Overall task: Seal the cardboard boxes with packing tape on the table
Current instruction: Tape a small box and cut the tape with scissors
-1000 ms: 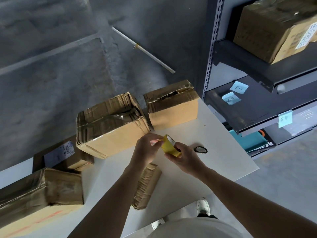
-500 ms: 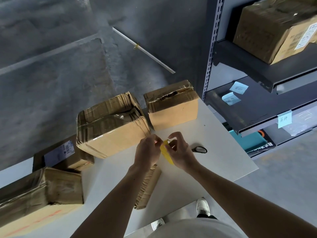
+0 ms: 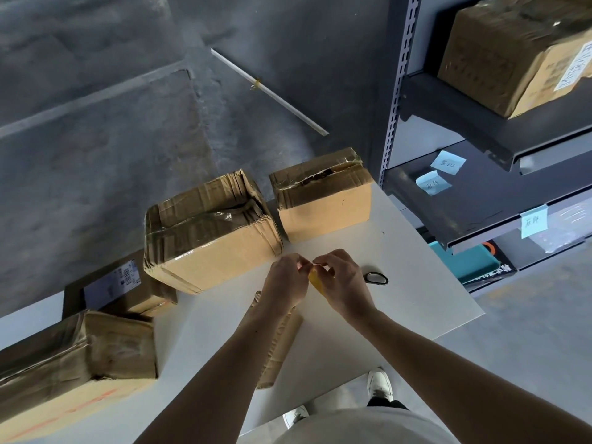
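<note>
A small yellow roll of packing tape is held just above the white rectangular table, between the two hands, which nearly touch. The right hand has its fingers curled round the roll from the right, and the left hand pinches at the roll's upper edge with bent fingertips that meet the right hand's. Black-handled scissors lie on the table just right of the right hand. Beyond the hands stand a large brown cardboard box wrapped in glossy tape and, to its right, a smaller brown cardboard box whose top seam gapes under torn tape; what is inside cannot be seen. A flat crumpled cardboard box lies under the left forearm. At the left lie a taped brown box and, behind it, a dark box with a white label, both closed. The grey metal shelf rack at the right holds another taped cardboard box on its upper shelf.
</note>
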Action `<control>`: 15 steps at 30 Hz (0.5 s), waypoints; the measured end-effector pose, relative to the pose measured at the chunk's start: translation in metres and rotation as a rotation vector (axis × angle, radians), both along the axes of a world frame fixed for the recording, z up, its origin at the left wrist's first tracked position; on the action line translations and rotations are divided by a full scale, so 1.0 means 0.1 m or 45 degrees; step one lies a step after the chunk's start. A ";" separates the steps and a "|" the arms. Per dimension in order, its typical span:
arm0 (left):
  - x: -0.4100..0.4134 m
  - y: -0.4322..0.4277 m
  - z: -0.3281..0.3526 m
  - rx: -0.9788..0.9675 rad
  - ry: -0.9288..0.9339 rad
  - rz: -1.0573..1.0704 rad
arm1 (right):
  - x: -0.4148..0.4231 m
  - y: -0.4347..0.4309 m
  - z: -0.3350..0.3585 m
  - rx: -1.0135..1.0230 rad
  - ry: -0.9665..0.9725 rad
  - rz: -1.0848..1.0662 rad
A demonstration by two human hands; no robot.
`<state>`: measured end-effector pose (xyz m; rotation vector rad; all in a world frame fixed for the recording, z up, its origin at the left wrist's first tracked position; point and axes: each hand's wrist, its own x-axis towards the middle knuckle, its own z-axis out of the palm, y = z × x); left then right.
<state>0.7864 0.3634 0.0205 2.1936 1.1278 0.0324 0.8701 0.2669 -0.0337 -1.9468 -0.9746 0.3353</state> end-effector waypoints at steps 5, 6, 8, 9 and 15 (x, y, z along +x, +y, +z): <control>-0.01 -0.04 0.04 0.088 0.015 -0.100 | 0.01 -0.03 0.01 -0.098 0.016 0.045; -0.01 -0.05 0.04 0.125 0.010 -0.127 | 0.00 -0.03 0.00 -0.111 0.014 0.037; -0.02 -0.08 0.05 0.186 -0.013 -0.150 | -0.01 -0.01 0.01 -0.143 0.049 -0.010; -0.02 -0.09 0.04 0.207 -0.025 -0.150 | -0.02 0.00 0.01 -0.157 0.075 -0.038; -0.02 -0.11 -0.03 0.166 -0.063 -0.158 | 0.01 0.03 0.05 -0.163 0.100 -0.090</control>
